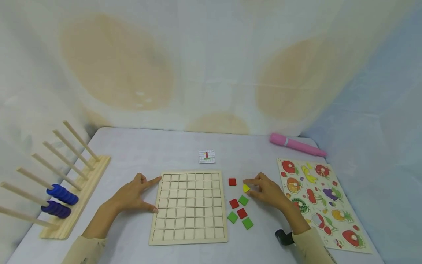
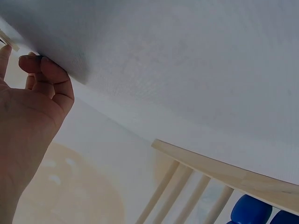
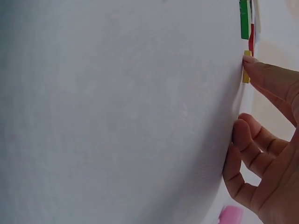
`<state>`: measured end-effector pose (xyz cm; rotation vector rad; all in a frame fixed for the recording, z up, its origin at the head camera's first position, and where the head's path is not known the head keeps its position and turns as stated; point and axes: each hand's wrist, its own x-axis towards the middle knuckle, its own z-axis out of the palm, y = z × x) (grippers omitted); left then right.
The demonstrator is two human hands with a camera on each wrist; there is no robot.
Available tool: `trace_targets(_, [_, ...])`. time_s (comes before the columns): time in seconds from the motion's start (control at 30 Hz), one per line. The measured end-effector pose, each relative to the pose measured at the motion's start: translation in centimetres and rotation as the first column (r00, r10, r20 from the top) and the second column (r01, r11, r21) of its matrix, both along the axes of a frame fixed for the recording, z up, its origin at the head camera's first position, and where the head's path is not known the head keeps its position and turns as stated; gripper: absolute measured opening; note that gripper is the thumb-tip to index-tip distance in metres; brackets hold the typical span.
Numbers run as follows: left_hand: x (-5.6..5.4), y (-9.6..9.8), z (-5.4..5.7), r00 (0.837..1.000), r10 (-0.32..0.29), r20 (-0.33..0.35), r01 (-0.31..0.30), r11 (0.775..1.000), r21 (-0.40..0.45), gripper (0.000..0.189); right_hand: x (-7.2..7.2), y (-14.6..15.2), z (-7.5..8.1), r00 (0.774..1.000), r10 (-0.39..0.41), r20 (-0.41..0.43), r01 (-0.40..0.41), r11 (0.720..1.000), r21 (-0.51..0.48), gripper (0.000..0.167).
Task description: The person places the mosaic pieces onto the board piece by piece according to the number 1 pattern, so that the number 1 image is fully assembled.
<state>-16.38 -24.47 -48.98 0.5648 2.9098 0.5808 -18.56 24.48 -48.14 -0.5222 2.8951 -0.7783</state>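
Note:
A square wooden grid board (image 1: pixel 190 208) lies in front of the person, its cells bare. My left hand (image 1: pixel 134 194) is at its left side, index fingertip at the upper left corner and thumb against the left edge; the left wrist view shows the other fingers (image 2: pixel 56 77) bent. To the right of the board, my right hand (image 1: pixel 268 191) pinches a yellow tile (image 1: pixel 246 188) between thumb and index finger. The tile (image 3: pixel 246 67) is seen edge-on in the right wrist view. Red tiles (image 1: pixel 232 182) and green tiles (image 1: pixel 247 223) lie loose between board and right hand.
A small printed pattern card (image 1: pixel 206 156) lies beyond the board. At left stands a wooden peg rack (image 1: pixel 82 194) with blue beads (image 1: pixel 62 194). On the right are a fruit picture board (image 1: pixel 324 205), partly under the right forearm, a pink marker (image 1: pixel 298 145) and a black object (image 1: pixel 284 237).

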Motion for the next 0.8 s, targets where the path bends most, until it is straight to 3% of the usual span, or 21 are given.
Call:
trace_targets(0.23, [0.00,-0.03,0.06,1.000,0.003,-0.004,-0.003,1.000,0.003,0.114,0.13,0.07,0.04,0.999,-0.023,0.027,0.024,0.999,-0.039,0.037])
trace_targets(0.43, [0.13,0.06,0.20,1.000,0.004,-0.004,-0.004,1.000,0.008,0.114,0.19,0.03,-0.28,0.999,-0.037,-0.018,0.035,0.994,-0.106,0.028])
trace_targets(0.6, [0.21,0.15,0.21,1.000,0.004,-0.002,-0.004,1.000,0.010,0.113,0.22,-0.12,-0.48,0.998,-0.040,-0.052,0.035,0.995,-0.088,0.020])
trace_targets(0.8, [0.25,0.13,0.11,1.000,0.002,0.002,-0.002,1.000,0.016,0.114,0.39,-0.36,-0.64,0.995,-0.024,-0.099,0.011,0.991,-0.137,0.020])
